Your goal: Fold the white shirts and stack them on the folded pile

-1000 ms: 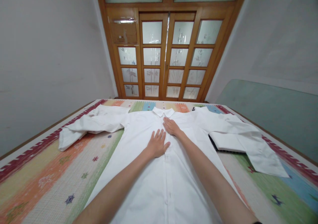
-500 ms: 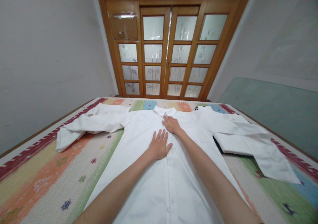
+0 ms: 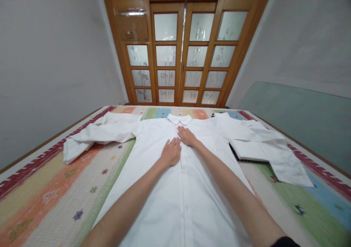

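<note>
A white button-up shirt [image 3: 156, 188] lies spread on the table, its collar [image 3: 179, 119] at the far end and its sleeves out to both sides. My left hand [image 3: 171, 152] rests flat on the upper chest, just left of the button strip, palm down. Just below the collar, my right hand [image 3: 187, 136] lies flat on the strip, fingers extended and pointing left and away. Neither hand holds anything. Part of a dark-edged item with a white top [image 3: 249, 152] shows beside the right sleeve [image 3: 287, 163].
A patterned, striped cloth [image 3: 101, 181] covers the table under the shirt. Beyond the table stand wooden doors [image 3: 181, 71] with glass panes. A greenish panel [image 3: 301, 119] leans along the right wall, and a grey wall rises at the left.
My left hand has moved slightly away from me, closer to my right hand, and its thumb is now nearer its fingers. The camera view has shifted a little.
</note>
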`<state>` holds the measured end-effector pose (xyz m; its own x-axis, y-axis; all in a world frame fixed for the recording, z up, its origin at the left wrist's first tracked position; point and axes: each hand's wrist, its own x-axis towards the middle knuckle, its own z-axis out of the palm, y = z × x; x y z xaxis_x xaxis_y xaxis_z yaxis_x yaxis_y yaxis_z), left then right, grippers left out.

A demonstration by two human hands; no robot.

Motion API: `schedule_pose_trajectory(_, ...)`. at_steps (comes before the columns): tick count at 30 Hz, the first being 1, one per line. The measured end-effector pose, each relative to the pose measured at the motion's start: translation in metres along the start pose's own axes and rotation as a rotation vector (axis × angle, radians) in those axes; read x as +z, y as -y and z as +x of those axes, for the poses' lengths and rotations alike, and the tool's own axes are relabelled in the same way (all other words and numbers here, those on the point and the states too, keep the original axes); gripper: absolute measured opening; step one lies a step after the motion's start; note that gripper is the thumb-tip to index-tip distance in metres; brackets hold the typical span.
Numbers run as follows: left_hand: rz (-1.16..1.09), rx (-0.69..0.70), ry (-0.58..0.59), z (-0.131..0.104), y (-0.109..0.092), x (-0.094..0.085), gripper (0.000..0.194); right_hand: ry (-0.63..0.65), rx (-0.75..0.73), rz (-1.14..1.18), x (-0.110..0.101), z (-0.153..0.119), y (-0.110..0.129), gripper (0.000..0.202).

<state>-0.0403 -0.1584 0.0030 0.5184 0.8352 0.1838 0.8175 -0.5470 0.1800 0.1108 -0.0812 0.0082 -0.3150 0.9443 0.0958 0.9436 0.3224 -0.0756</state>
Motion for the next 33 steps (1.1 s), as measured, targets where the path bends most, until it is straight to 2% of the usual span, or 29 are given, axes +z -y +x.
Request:
schedule_pose_trajectory(4,0.007,-0.011,-0.022,-0.001,0.000,0.000,0.050,-0.026,-0.079,-0.016,0.000,-0.036,0.004,0.053)
schedule_pose_trajectory(8,0.018,-0.055,-0.026,-0.002,0.001,-0.002,0.048,-0.021,-0.159,-0.015,-0.002,-0.084,0.012,0.055)
schedule_pose_trajectory(15,-0.004,-0.067,0.006,-0.001,0.001,-0.005,0.049,-0.058,-0.317,0.063,-0.012,-0.181,0.048,0.063)
schedule_pose_trajectory(20,-0.022,-0.065,0.004,-0.001,0.001,-0.004,0.048,-0.008,-0.421,0.164,-0.025,-0.237,0.074,0.070)
schedule_pose_trajectory(28,-0.044,-0.061,0.000,0.001,0.003,-0.006,0.046,0.149,-0.553,0.341,-0.055,-0.297,0.107,0.073)
schedule_pose_trajectory(30,-0.054,-0.062,-0.008,0.002,0.004,-0.007,0.045,0.167,-0.576,0.379,-0.057,-0.305,0.111,0.071)
schedule_pose_trajectory(33,-0.075,-0.053,-0.031,0.005,0.007,-0.007,0.042,0.227,-0.629,0.491,-0.050,-0.313,0.115,0.055)
